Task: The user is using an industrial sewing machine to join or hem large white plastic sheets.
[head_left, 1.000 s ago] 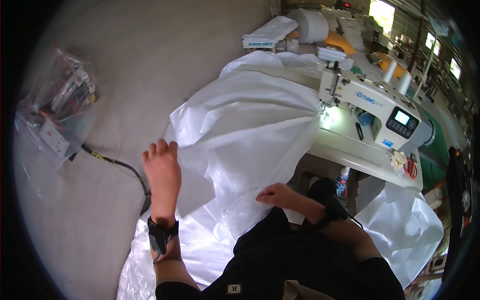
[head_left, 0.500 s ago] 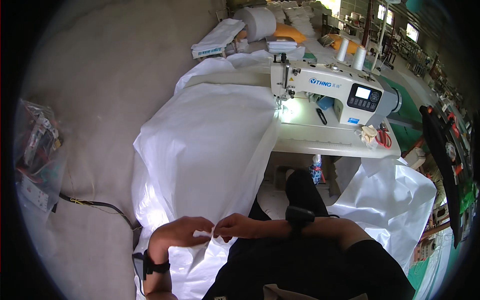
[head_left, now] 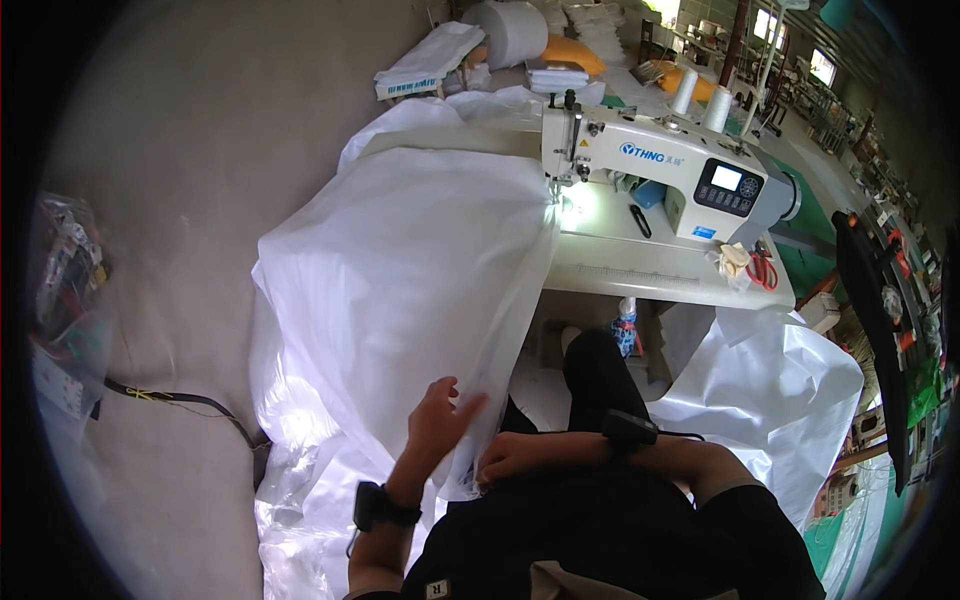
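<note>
A broad white sheet (head_left: pixel 400 260) lies over the sewing table and hangs down toward my lap in folds. Its far right edge runs to the needle area of a white sewing machine (head_left: pixel 650 160), where a lamp shines. Above the near part of the sheet, my left hand (head_left: pixel 440 420) is open, thumb apart from the fingers, holding nothing. Close to my body, my right hand (head_left: pixel 512 456) has its fingers curled at the sheet's right edge and seems to pinch it. Its fingertips are partly hidden.
A black snips-like tool (head_left: pixel 640 221) and red-handled scissors (head_left: pixel 763 270) rest on the machine table (head_left: pixel 640 280). Two white thread cones (head_left: pixel 700 102) stand behind the machine. More white sheeting (head_left: pixel 770 400) hangs at the right. A black cable (head_left: pixel 190 398) crosses the floor at left.
My left hand has come off the sheet edge, moving up and right, and its fingers have spread. My right hand has shifted a little right, toward my body.
</note>
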`<state>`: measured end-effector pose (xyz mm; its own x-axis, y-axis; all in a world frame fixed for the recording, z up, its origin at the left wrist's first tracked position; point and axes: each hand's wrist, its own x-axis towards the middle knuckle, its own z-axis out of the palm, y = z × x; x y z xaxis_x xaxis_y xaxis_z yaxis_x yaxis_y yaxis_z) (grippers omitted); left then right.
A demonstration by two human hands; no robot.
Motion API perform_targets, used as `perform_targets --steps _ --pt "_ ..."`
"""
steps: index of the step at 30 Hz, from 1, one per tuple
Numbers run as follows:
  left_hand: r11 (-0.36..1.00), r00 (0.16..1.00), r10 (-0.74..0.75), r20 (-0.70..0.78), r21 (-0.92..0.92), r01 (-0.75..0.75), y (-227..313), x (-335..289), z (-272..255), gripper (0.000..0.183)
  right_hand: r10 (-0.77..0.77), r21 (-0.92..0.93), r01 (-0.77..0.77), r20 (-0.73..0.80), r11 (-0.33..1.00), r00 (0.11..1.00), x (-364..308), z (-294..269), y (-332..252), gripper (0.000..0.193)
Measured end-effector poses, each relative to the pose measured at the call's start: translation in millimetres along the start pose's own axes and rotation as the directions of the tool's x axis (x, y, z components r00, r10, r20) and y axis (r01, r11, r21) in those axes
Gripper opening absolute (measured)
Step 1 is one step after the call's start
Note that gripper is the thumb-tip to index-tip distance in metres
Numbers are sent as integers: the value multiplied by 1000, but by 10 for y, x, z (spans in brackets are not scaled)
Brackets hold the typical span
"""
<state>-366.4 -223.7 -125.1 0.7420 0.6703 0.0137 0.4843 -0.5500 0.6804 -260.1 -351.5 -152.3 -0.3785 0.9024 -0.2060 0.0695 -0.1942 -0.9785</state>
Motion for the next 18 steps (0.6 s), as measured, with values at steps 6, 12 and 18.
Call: perform_targets --steps 6,12,18 --pt "948 964 218 -152 270 -171 -351 -163 6 14 16 -105 -13 28 994 999 138 75 -93 26" --pt "964 953 217 210 -196 -177 108 -17 -675 20 -179 -167 155 -144 974 973 423 166 -472 26" --pt "997 940 71 334 -37 -62 201 104 -771 22 -119 47 135 -249 990 961 700 383 -490 15"
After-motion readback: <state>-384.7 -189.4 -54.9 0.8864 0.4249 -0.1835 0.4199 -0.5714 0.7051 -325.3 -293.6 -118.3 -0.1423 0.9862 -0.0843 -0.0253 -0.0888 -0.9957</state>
